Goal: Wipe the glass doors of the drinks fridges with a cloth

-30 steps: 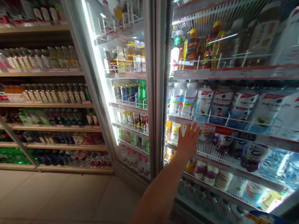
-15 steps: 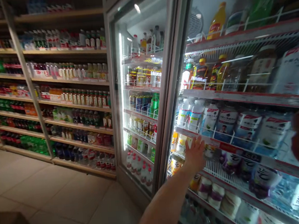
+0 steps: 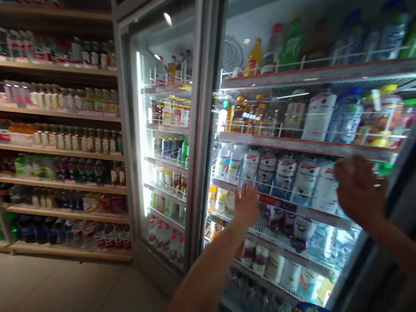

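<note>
My left hand [image 3: 246,207] reaches forward with its fingers spread and nothing in it. Its fingertips are in front of a refrigerator shelf's front edge, below a row of white-labelled bottles [image 3: 285,176]; whether they touch the edge I cannot tell. Near the right side of the same refrigerator is my right hand [image 3: 360,192], raised and somewhat blurred. Its fingers look loosely bent and apart, and no object shows in it. Behind it, part of the bottle row is hidden. Dark-purple bottles [image 3: 302,232] stand one shelf lower, between my two hands.
A second glass-fronted refrigerator section [image 3: 167,145] with drinks stands to the left, past a metal post [image 3: 198,128]. Wooden shelves [image 3: 60,155] of bottles line the left wall above a tiled floor [image 3: 60,292]. A dark frame [image 3: 383,238] edges the refrigerator's right side.
The view has swung right, bringing more of the refrigerator's right side into sight. My right hand, only partly visible at the edge before, is now fully in view. My left hand stays spread near the shelf.
</note>
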A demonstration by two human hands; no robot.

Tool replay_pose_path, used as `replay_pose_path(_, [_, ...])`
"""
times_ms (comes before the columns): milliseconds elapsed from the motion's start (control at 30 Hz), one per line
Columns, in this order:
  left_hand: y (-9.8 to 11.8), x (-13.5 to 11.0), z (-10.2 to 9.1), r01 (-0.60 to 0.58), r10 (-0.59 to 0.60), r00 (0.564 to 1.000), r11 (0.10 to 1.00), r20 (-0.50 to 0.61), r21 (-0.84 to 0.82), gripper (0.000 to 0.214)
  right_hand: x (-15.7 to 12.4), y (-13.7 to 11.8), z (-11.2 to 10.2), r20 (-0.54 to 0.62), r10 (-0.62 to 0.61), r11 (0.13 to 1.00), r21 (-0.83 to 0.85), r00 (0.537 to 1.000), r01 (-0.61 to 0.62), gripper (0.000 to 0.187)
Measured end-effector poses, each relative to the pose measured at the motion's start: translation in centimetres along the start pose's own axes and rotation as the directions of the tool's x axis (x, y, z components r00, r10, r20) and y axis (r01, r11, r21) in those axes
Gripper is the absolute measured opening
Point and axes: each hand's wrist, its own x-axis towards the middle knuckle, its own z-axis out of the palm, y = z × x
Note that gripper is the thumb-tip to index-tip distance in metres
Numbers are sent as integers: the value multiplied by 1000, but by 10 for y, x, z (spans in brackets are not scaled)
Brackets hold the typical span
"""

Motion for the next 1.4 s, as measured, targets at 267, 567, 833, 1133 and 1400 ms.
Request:
replay_pose_path(267, [-1, 40, 1, -140, 137, 956, 990, -259, 5, 60, 13, -2, 4, 186, -157, 966, -175, 970, 190, 46])
replay_pose_path(567, [42, 86, -9, -552, 210, 743, 729, -636, -405, 55, 32, -65, 41, 191, -178, 981, 107, 965, 159, 79])
replay_pose_path(833, [108, 120, -18, -492, 212, 734, 820, -645, -290, 50, 29, -1, 6, 188, -436, 898, 161, 880, 410, 81])
replay_pose_path(1133, [53, 140, -24, -340, 241, 601, 940, -762, 29, 33, 78, 52, 17, -168, 0, 966, -253, 986, -43, 60])
replay_pose_path(1400, [-54, 134, -13, -154, -27, 452, 982, -891, -108, 48, 68, 46, 22, -205, 18, 960, -271, 979, -75, 54])
